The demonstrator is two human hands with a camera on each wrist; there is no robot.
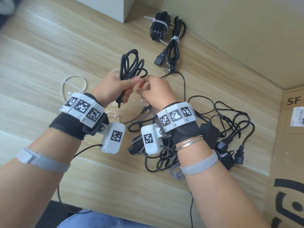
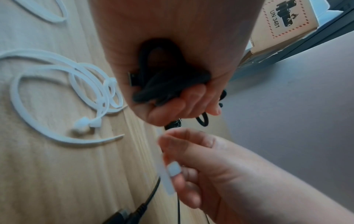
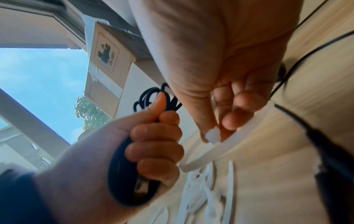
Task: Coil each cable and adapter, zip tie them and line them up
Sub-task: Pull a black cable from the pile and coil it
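My left hand (image 1: 115, 87) grips a coiled black cable (image 1: 131, 65) above the wooden table (image 1: 49, 55), its loops sticking up past my thumb. From the left wrist the same coil (image 2: 166, 84) shows bunched in my curled fingers (image 2: 184, 104). Close on its right, my right hand (image 1: 154, 91) pinches a white zip tie (image 3: 235, 139) between thumb and fingertips, its square head (image 2: 173, 169) showing and its strap curving down toward the table. Two tied bundles lie at the back: an adapter (image 1: 159, 25) and a power cord (image 1: 172, 46), each with a white tie.
Loose white zip ties (image 1: 72, 83) lie left of my hands. A tangle of black cables and adapters (image 1: 213, 129) lies at the right, next to a cardboard box (image 1: 292, 145). A white block (image 1: 121, 7) stands at the back, and a beige wall runs behind.
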